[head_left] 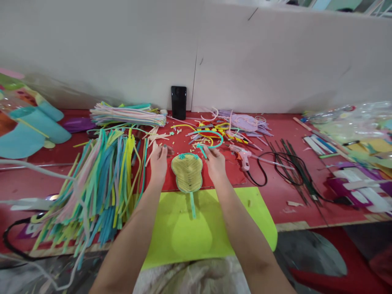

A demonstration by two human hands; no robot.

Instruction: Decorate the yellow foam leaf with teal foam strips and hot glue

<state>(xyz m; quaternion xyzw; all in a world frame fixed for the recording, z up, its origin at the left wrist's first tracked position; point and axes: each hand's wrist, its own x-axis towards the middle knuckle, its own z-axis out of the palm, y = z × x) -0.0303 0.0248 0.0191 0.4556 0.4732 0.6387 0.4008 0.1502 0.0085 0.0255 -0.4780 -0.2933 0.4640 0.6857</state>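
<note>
My right hand [215,161] pinches a teal pipe cleaner [219,141] bent into a loop, with a short end near the fingertips. To its left, my left hand [159,160] is raised above the table with thumb and fingers drawn together; whether anything small is between them cannot be made out. Between the hands lies a fan-shaped pipe-cleaner piece [188,173], yellowish with a teal border, small teal knots at its top corners and a teal handle [192,205]. The handle rests over a yellow-green sheet [239,212]. Neither hand touches the fan.
Bundled pipe cleaners [128,115] and a loose heap of them [98,175] fill the left. A phone [179,102] leans on the wall. Right of my hands are a glue gun [241,157] with a black cord, dark stems [295,171] and purple packs [352,188]. Scraps [226,128] lie behind.
</note>
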